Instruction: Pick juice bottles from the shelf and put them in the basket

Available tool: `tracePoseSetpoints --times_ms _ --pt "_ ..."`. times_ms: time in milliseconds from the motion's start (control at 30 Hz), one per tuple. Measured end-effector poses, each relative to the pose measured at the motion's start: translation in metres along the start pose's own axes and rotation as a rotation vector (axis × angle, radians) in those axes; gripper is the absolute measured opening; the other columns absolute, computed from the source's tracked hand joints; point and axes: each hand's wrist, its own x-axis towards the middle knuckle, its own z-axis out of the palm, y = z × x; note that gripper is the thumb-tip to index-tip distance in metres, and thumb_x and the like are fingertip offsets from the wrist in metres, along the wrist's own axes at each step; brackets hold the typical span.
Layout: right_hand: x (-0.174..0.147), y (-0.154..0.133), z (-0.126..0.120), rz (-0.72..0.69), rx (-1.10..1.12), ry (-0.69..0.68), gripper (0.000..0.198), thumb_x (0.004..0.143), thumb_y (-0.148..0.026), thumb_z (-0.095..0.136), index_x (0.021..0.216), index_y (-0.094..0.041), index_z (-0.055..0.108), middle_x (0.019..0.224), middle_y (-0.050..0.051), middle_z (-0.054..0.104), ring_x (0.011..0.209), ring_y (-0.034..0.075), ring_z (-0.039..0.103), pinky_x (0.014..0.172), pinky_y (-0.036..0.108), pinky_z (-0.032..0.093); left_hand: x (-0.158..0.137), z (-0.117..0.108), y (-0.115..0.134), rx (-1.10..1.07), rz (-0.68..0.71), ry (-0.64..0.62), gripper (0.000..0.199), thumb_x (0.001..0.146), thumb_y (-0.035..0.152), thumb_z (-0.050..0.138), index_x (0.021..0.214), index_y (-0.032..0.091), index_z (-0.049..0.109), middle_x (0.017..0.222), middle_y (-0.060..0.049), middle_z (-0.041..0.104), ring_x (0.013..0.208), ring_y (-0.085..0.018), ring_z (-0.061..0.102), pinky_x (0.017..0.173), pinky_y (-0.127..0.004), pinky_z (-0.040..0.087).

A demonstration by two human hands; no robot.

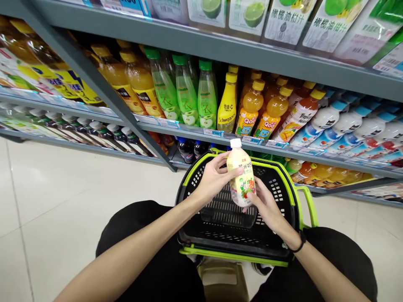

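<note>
One bottle | between both hands, touching each | above basket

Some fingers of the right hand disappear behind the pale bottle, whose smallest label print is too fine to read. The bottle and the left hand hide part of the inside of the basket. The forearms and a brown object, perhaps a stool, run off the bottom edge. The top edge crops the cartons; the price tags are illegible.
</note>
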Motion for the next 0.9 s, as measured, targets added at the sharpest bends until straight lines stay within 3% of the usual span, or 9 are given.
tracePoseSetpoints --times_ms 67,133,233,333,500,667,800,900 --pt "-0.001 0.003 0.002 -0.033 -0.029 0.018 0.078 0.088 -0.043 0.083 0.153 -0.027 0.043 0.138 0.012 0.064 0.108 0.024 0.069 0.078 0.034 0.065 0.002 -0.001 -0.002 0.001 -0.005 0.045 0.074 0.065 0.033 0.099 0.129 0.013 0.067 0.137 -0.017 0.068 0.11 -0.027 0.073 0.09 -0.037 0.063" --pt "-0.002 0.005 0.003 -0.055 -0.044 0.049 0.075 0.083 -0.037 0.089 0.146 -0.026 0.049 0.135 0.01 0.066 0.112 0.023 0.069 0.088 0.033 0.063 0.003 -0.002 -0.004 0.0 -0.015 0.072 0.073 0.065 0.038 0.099 0.127 0.012 0.069 0.133 -0.017 0.071 0.11 -0.028 0.073 0.087 -0.036 0.064" --pt "-0.001 0.007 0.001 -0.067 0.052 0.04 0.062 0.084 -0.039 0.087 0.135 -0.022 0.056 0.117 0.008 0.07 0.086 0.018 0.07 0.067 0.028 0.063 0.004 -0.004 -0.004 -0.036 -0.054 0.039 0.064 0.08 0.052 0.087 0.13 0.014 0.071 0.128 -0.016 0.073 0.109 -0.028 0.074 0.085 -0.036 0.064" --pt "-0.001 0.004 -0.004 -0.057 0.206 -0.024 0.058 0.088 -0.045 0.081 0.135 -0.02 0.058 0.111 0.009 0.071 0.072 0.017 0.066 0.051 0.028 0.058 0.003 -0.006 -0.005 -0.019 0.0 -0.048 0.054 0.089 0.046 0.078 0.134 0.016 0.072 0.132 -0.014 0.072 0.111 -0.027 0.074 0.089 -0.038 0.064" --pt "-0.002 -0.002 -0.009 -0.047 0.352 -0.111 0.049 0.091 -0.045 0.073 0.13 -0.018 0.064 0.11 0.014 0.074 0.079 0.023 0.072 0.051 0.029 0.057 0.001 -0.007 -0.007 0.146 0.181 -0.079 0.046 0.09 0.029 0.076 0.134 0.017 0.072 0.137 -0.012 0.07 0.106 -0.021 0.073 0.095 -0.035 0.062" --pt "-0.003 -0.008 -0.007 0.009 0.431 -0.172 0.052 0.088 -0.045 0.07 0.132 -0.017 0.061 0.116 0.018 0.074 0.087 0.029 0.073 0.051 0.032 0.057 -0.002 -0.006 0.001 0.152 0.241 -0.104 0.042 0.092 0.028 0.073 0.134 0.02 0.073 0.143 -0.011 0.066 0.103 -0.019 0.071 0.081 -0.029 0.065" --pt "-0.003 -0.01 -0.002 0.041 0.489 -0.113 0.05 0.097 -0.054 0.056 0.124 -0.014 0.066 0.108 0.018 0.075 0.079 0.026 0.071 0.047 0.028 0.051 -0.004 -0.006 0.005 0.146 0.245 -0.132 0.035 0.095 0.025 0.069 0.129 0.02 0.076 0.136 -0.011 0.069 0.101 -0.019 0.073 0.077 -0.027 0.065" --pt "-0.003 -0.01 0.0 0.098 0.523 -0.071 0.062 0.1 -0.064 0.046 0.116 -0.01 0.071 0.097 0.018 0.074 0.07 0.023 0.067 0.045 0.026 0.045 -0.005 -0.005 0.004 0.167 0.252 -0.141 0.034 0.095 0.024 0.068 0.127 0.021 0.078 0.133 -0.011 0.069 0.098 -0.017 0.072 0.077 -0.027 0.066"
